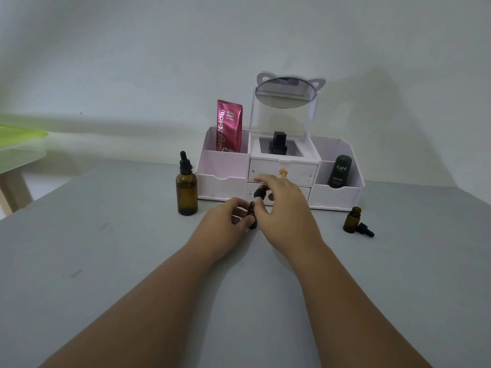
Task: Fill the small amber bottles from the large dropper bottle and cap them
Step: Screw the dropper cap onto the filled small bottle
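A small amber bottle [252,214] stands on the grey table, mostly hidden between my hands. My left hand [225,219] grips its body from the left. My right hand [281,205] holds a black dropper cap [259,193] right at the bottle's top. The large amber dropper bottle [186,187], capped with its black dropper, stands upright to the left, apart from both hands. Far to the right a second small amber bottle [351,220] stands uncapped, with its black dropper cap [365,229] lying on the table beside it.
A white cosmetic organiser [225,166] with drawers and a cat-ear mirror [285,91] stands behind the hands, holding a pink sachet [229,126], a black perfume bottle [278,144] and a dark tube [340,171]. A green stool [18,139] is at far left.
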